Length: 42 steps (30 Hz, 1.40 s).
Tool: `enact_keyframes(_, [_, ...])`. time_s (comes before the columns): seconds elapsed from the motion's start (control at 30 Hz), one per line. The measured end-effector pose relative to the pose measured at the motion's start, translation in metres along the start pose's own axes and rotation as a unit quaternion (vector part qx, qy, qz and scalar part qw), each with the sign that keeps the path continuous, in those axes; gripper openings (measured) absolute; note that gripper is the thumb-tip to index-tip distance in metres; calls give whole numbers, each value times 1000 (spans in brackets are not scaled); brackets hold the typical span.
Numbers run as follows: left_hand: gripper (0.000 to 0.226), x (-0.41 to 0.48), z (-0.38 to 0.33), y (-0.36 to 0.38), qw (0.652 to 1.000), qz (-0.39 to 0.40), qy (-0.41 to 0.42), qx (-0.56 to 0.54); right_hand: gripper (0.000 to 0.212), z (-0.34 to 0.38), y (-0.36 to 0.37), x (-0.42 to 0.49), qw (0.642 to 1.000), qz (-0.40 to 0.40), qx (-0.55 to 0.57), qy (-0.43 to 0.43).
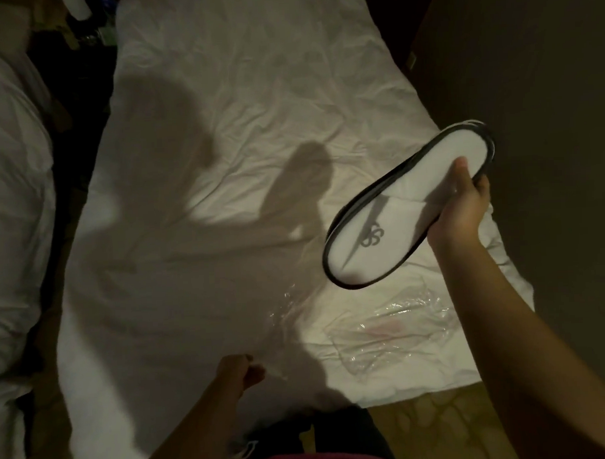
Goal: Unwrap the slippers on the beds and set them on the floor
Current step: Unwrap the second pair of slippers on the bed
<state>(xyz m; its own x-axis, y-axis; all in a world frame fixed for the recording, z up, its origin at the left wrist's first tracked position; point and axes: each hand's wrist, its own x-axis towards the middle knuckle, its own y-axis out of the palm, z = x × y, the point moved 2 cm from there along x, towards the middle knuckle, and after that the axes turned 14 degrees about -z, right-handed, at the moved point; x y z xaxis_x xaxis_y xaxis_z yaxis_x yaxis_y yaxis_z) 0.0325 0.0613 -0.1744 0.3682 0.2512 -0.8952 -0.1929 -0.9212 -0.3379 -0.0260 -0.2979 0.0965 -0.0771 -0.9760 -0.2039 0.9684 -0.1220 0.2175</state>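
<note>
A: Where the second bed (11,171) lies past the dark gap at the left, is anything in reach?

B: No. Moving right, the left hand (235,370) rests curled on the near edge of the main bed (221,94), apparently pinching a corner of the clear plastic wrapper (376,329); I cannot tell how firmly.

A: And the slippers (405,208)?

B: Unwrapped, stacked flat, held in the air over the bed's right edge. The right hand (465,206) clamps the heel end, thumb on top.

A: How might they handle?

B: Light, thin and floppy, I judge; gripping mid-sole would steady them. The wrapper looks slippery. The floor (438,427) at the near right corner seems open.
</note>
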Motion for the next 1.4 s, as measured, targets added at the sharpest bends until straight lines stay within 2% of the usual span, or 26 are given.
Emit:
enact_keyframes(0.13, [32, -1, 0, 5, 1000, 29, 4, 5, 23, -14, 4, -9, 997, 60, -40, 11])
enact_keyframes(0.23, [33, -12, -3, 9, 997, 69, 3, 15, 5, -35, 3, -26, 993, 78, -91, 23])
enact_keyframes(0.3, [53, -18, -6, 11, 996, 86, 1, 32, 3, -49, -1, -37, 990, 80, -108, 42])
enact_keyframes(0.37, [79, -25, -13, 6, 997, 17, 20, 69, 7, -60, -5, -45, 988, 87, -104, 69])
enact_keyframes(0.4, [81, -31, -20, 4, 997, -33, 52, 52, 10, -64, -6, -47, 987, 92, -104, 81])
enact_keyframes(0.43, [76, -40, -30, 4, 994, -54, 96, 22, 13, -68, -6, -50, 985, 98, -107, 92])
enact_keyframes(0.47, [65, -53, -41, 8, 990, -31, 140, -3, 13, -71, -6, -53, 983, 106, -113, 101])
enact_keyframes(0.5, [54, -70, -53, 14, 983, 37, 176, -22, 13, -74, -5, -58, 980, 112, -120, 109])
enact_keyframes(0.57, [40, -111, -70, 28, 960, 208, 188, -16, 17, -83, -4, -69, 978, 115, -127, 116])
enact_keyframes(0.63, [43, -143, -77, 32, 931, 281, 232, 34, 28, -90, -5, -79, 980, 105, -147, 80])
enact_keyframes(0.7, [43, -153, -78, 29, 918, 251, 303, 44, 39, -92, -9, -84, 977, 102, -180, 42])
enact_keyframes(0.77, [30, -153, -76, 20, 919, 224, 325, -4, 42, -94, -17, -91, 969, 129, -208, 34])
enact_keyframes(0.87, [18, -153, -74, 14, 922, 238, 289, -100, 28, -103, -39, -115, 954, 188, -226, 60])
enact_keyframes(0.97, [19, -159, -77, 13, 914, 232, 316, -105, 6, -109, -55, -141, 930, 215, -298, 3])
enact_keyframes(1.03, [20, -164, -77, 11, 912, 219, 333, -100, 10, -106, -59, -150, 923, 222, -315, -13])
enact_keyframes(1.1, [22, -169, -77, 9, 905, 220, 348, -108, 11, -98, -58, -150, 925, 231, -302, 8])
enact_keyframes(1.17, [26, -180, -78, 7, 888, 256, 364, -118, 8, -86, -55, -146, 924, 268, -268, 44])
enact_keyframes(1.27, [46, -197, -75, 7, 869, 300, 381, -100, 24, -65, -52, -139, 903, 336, -258, 65])
enact_keyframes(1.33, [51, -204, -69, 8, 882, 299, 352, -90, 37, -51, -57, -131, 913, 311, -248, 94])
enact_keyframes(1.4, [42, -212, -63, 10, 891, 287, 346, -65, 37, -38, -66, -119, 932, 274, -224, 79])
